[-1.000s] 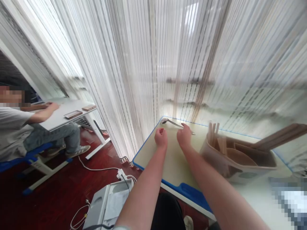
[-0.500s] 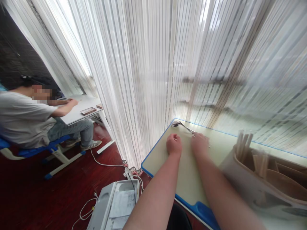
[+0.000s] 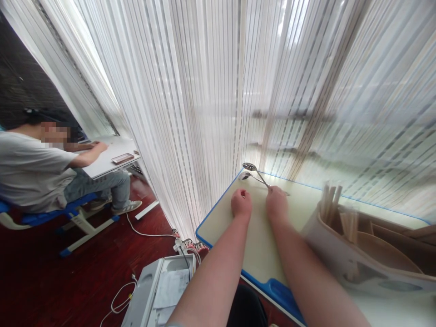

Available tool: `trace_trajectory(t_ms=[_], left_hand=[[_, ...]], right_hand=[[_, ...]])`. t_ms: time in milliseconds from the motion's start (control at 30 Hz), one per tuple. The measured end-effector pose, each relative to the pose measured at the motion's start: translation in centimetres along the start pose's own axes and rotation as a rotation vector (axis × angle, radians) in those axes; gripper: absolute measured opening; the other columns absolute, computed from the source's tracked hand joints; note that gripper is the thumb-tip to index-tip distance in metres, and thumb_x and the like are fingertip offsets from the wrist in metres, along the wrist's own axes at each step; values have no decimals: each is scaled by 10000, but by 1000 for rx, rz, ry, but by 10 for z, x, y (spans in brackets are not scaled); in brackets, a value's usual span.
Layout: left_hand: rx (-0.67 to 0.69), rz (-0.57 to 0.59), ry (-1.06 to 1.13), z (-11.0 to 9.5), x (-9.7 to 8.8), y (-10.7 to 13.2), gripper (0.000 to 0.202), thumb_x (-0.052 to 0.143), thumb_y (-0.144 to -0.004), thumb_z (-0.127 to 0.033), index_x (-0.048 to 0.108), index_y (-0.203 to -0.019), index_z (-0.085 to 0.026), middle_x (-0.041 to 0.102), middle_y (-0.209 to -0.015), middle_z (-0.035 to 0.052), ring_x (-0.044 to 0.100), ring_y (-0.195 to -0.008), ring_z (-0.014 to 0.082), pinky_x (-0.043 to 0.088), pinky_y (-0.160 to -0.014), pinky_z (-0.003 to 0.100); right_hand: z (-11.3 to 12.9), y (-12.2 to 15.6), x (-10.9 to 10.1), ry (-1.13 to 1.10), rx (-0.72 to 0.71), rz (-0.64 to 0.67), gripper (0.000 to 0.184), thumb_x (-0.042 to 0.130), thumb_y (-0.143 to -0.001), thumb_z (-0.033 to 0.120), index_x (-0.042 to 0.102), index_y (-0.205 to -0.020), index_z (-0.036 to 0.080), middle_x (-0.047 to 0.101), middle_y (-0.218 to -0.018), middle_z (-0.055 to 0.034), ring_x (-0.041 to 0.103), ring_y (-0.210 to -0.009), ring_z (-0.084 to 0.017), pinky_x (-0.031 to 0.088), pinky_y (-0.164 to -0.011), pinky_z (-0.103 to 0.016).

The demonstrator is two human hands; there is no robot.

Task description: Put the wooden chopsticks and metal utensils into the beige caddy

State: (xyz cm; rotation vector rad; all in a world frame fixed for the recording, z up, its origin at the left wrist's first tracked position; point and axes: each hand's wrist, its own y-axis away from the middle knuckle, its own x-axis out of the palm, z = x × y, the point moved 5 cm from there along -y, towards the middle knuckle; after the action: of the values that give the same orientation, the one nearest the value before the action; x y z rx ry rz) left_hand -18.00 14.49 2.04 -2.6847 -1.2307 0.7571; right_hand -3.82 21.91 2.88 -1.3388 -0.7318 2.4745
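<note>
My right hand is closed round the handle of a metal slotted spoon, whose round holed head is raised over the far left corner of the table. Beneath it a metal ladle lies on the tabletop, its handle running right, past my right hand. My left hand is curled into a loose fist just left of my right hand, with nothing visible in it.
A compartmented utensil holder with wooden chopsticks stands at right, beside my right forearm. A sheer curtain hangs behind the table. An open white box and cables are at lower left. Another person sits at a desk at left.
My right hand has lifted the slotted spoon, so its head now stands apart from and above the ladle. The view has shifted slightly. My left hand stays curled.
</note>
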Motion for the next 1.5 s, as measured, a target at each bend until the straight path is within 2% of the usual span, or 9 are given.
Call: trace_trajectory(t_ms=[200,333,467,633,767,1000,1100,1300,1500], left_hand=[[-5,-22,24,-2,-3,0,189,442,-793,-280,601,-838,-188,661,-832,75,592,-754,182,436,-707,276],[-76,-40,156,0,-4,-2,311,433,-809,-415,625,-873,-179,670,-857,98,610,-782,192,445,-725,285],[-179,-12,478,13,5,-9,420,497,-752,-525,632,-913,-161,673,-840,82,628,-748,185,476,-696,293],[-327,-105,930,28,11,-20,262,623,-717,-351,618,-899,-161,657,-917,54,616,-884,147,482,-792,254],[-401,-27,1139,24,16,-21,146,595,-753,-250,601,-840,-133,654,-876,57,622,-878,133,490,-820,247],[-367,138,976,17,20,-17,166,444,-868,-246,564,-924,-146,628,-1052,91,591,-987,145,498,-832,238],[-361,168,963,16,25,-14,146,466,-854,-237,568,-867,-132,645,-994,98,608,-944,150,506,-822,250],[-337,312,870,12,35,-8,164,485,-823,-227,547,-717,-119,662,-766,90,653,-744,170,535,-744,333],[-314,352,845,14,35,-6,154,521,-792,-222,533,-662,-140,663,-711,87,656,-681,187,543,-694,349]], right_hand=[[3,0,-4,-150,-47,-201,264,359,-870,248,583,-928,122,615,-847,-113,514,-829,-224,354,-778,-325],[14,3,0,-252,-158,-185,266,356,-879,266,571,-960,132,620,-861,-104,514,-825,-215,371,-771,-320],[32,8,0,-179,-333,-148,246,351,-892,249,578,-926,159,614,-847,-86,495,-832,-209,364,-772,-307],[43,15,2,-55,-477,-71,211,381,-885,210,587,-876,166,618,-861,-76,473,-818,-202,342,-760,-305],[43,21,3,8,-476,0,203,402,-882,225,596,-864,164,618,-862,-78,468,-816,-197,332,-759,-307],[44,27,-1,136,-352,179,171,405,-870,183,575,-886,179,612,-909,-71,502,-858,-194,321,-744,-287],[41,35,-9,189,-302,226,162,411,-863,177,573,-871,180,616,-863,-69,519,-820,-194,320,-705,-286],[34,62,-34,245,-203,187,159,418,-859,195,575,-873,171,619,-861,-97,536,-795,-212,315,-659,-301],[21,60,-35,75,-77,217,139,476,-823,239,603,-817,183,637,-854,-74,551,-813,-205,337,-669,-287]])
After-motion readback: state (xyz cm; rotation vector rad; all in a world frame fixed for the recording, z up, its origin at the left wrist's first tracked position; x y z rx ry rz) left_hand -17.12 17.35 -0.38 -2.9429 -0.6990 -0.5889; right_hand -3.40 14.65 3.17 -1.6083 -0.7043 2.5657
